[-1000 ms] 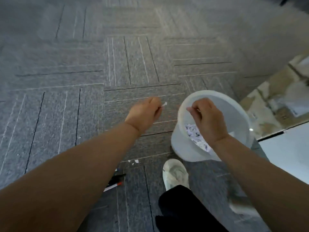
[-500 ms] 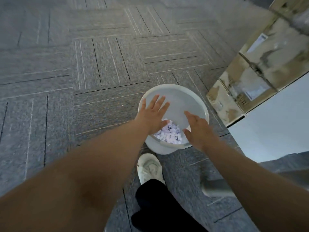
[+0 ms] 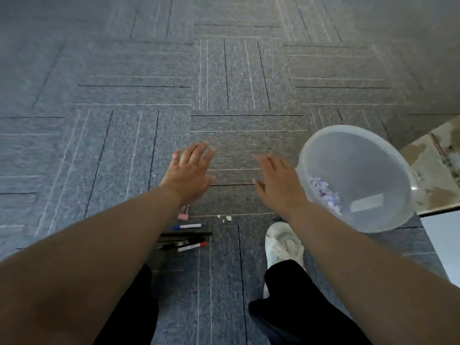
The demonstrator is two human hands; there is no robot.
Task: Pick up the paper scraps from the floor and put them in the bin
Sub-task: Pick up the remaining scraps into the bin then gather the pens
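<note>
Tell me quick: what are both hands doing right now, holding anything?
Left hand: open, fingers spread, empty, above the carpet.
Right hand: open, fingers spread, empty, beside the bin.

Ahead of both spread, empty hands the carpet [image 3: 224,95] lies bare, so reaching forward or out to the left meets nothing. To the right the bin [image 3: 356,180] stands just beside the right hand [image 3: 278,185], with a cardboard box [image 3: 438,170] behind it closing that side. Nearer the body, pens [image 3: 186,235] and a pink clip [image 3: 183,215] clutter the floor under the left hand [image 3: 189,175]; paper scraps [image 3: 226,218] lie between them and a white shoe [image 3: 283,245].
</note>
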